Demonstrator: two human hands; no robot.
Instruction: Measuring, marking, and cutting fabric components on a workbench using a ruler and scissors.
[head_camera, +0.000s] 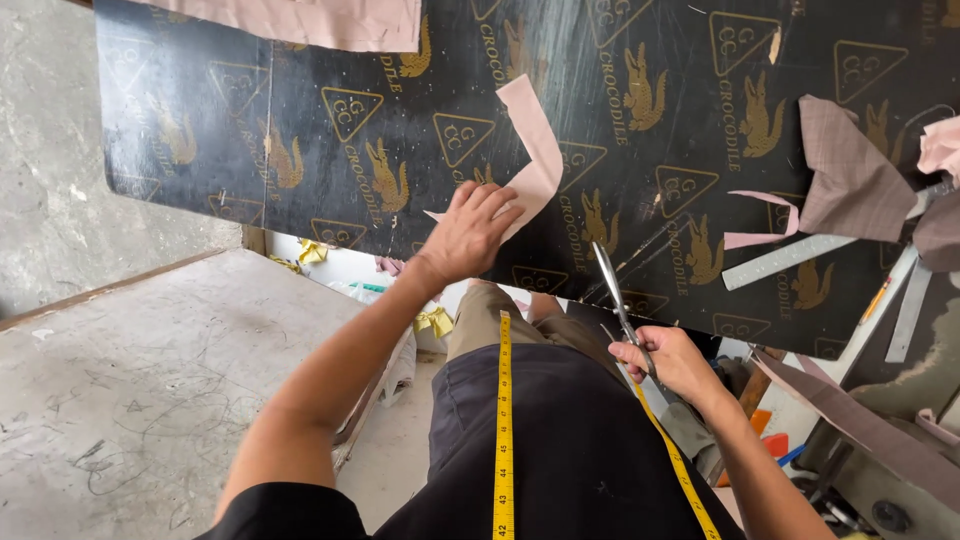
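Left hand (468, 232) lay flat with fingers spread on the pink fabric strip (536, 160), pinning it to the black surface (330, 110) so it wouldn't slide; right hand (668, 362) was closed on the scissors (618, 300), blades up near the edge; a steel ruler (790, 261) lay beside other scraps; a yellow tape measure (504, 430) hung from my neck.

The pink cloth piece (530, 150) runs under the left hand (468, 232); the scissors' (618, 300) handles sit hidden inside the right hand (668, 362).
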